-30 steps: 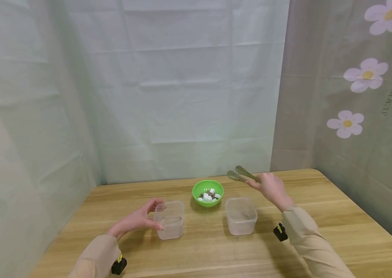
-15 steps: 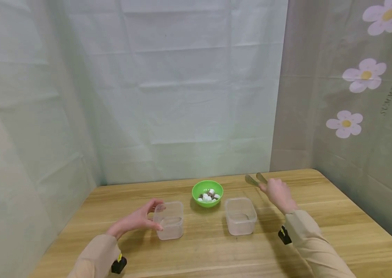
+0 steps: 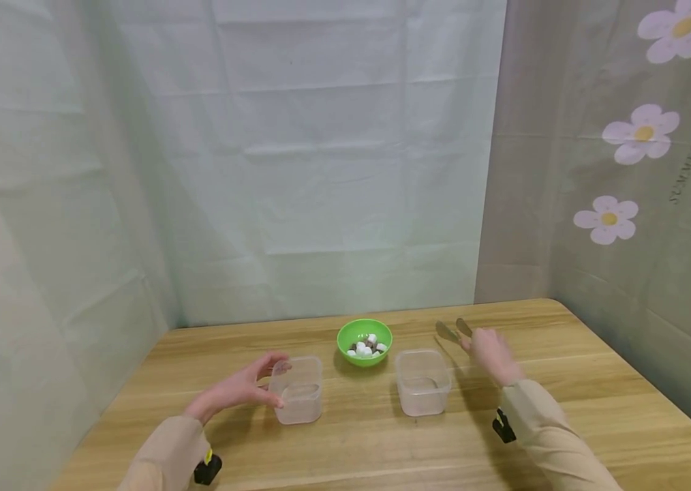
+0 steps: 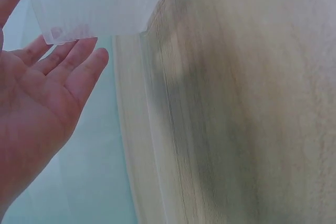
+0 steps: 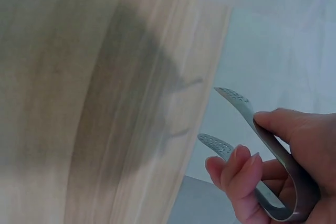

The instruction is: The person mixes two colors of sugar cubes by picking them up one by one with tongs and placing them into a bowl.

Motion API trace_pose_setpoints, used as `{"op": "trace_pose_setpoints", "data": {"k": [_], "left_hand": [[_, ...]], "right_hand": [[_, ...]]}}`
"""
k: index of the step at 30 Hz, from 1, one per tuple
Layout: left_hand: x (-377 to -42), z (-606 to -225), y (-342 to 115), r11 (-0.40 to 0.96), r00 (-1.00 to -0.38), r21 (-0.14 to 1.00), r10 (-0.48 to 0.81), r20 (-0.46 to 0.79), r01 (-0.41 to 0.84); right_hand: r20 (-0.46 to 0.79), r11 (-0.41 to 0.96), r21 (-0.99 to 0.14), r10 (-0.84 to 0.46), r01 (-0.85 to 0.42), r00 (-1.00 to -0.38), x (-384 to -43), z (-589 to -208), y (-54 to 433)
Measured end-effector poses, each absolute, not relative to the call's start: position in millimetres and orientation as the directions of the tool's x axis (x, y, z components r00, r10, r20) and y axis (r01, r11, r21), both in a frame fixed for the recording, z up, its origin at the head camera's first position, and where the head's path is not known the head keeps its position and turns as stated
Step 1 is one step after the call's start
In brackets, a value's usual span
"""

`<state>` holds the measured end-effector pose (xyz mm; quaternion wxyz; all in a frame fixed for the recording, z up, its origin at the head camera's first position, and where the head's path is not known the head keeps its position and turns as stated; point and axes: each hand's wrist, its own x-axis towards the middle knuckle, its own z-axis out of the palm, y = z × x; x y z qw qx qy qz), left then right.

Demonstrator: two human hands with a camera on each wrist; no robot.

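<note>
My left hand (image 3: 244, 387) holds the left clear plastic container (image 3: 300, 411) by its left side, thumb at the front and fingers at the back. In the left wrist view, fingertips touch the lower edge of that container (image 4: 100, 17). My right hand (image 3: 493, 356) grips a pair of metal tongs (image 3: 447, 333), right of the second clear container (image 3: 422, 404). In the right wrist view, the tongs (image 5: 273, 145) have perforated tips, spread apart with nothing between them. Between and behind the containers sits a green bowl (image 3: 365, 361) with white and brown pieces inside.
The wooden table (image 3: 358, 450) ends at a pale curtain (image 3: 333, 204) behind and at both sides. A curtain with printed flowers (image 3: 609, 219) hangs at the right. The right container stands between the bowl and my right forearm.
My right hand has moved right and down with the tongs, away from the bowl and towards the tabletop. My left hand stays at the left container.
</note>
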<state>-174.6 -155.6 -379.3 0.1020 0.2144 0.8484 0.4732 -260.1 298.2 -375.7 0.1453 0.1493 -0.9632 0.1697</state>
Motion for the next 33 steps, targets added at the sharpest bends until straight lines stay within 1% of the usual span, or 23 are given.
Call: {"op": "trace_pose_setpoints", "data": {"k": [2,4,8,11,21,27,31,33], "left_hand": [[-175,-380,-156,0.445,-0.884,0.855,0.467,0.030,0.265],[-175,-381,-156,0.428,-0.877,0.863,0.480,0.033,0.267],[-175,-381,-156,0.395,-0.863,0.876,0.503,0.046,0.277],[-176,-380,-155,0.380,-0.857,0.882,0.513,0.052,0.280],[-178,-381,-155,0.393,-0.850,0.875,0.525,0.038,0.281],[-177,-380,-156,0.386,-0.844,0.871,0.533,0.058,0.303],[-175,-377,-155,0.421,-0.858,0.847,0.508,0.074,0.323],[-175,-377,-155,0.443,-0.870,0.832,0.485,0.092,0.335]], "right_hand": [[0.328,0.898,-0.279,-0.244,-0.340,-0.912,-261,-379,298],[0.296,0.894,-0.308,-0.236,-0.326,-0.926,-261,-381,298],[0.268,0.898,-0.296,-0.248,-0.325,-0.931,-260,-385,298],[0.286,0.903,-0.261,-0.265,-0.341,-0.921,-260,-387,298],[0.270,0.893,-0.296,-0.262,-0.339,-0.926,-257,-392,298],[0.281,0.899,-0.268,-0.272,-0.348,-0.920,-257,-394,298],[0.224,0.919,-0.238,-0.264,-0.315,-0.938,-257,-393,296],[0.179,0.936,-0.203,-0.253,-0.287,-0.951,-257,-392,295]]}}
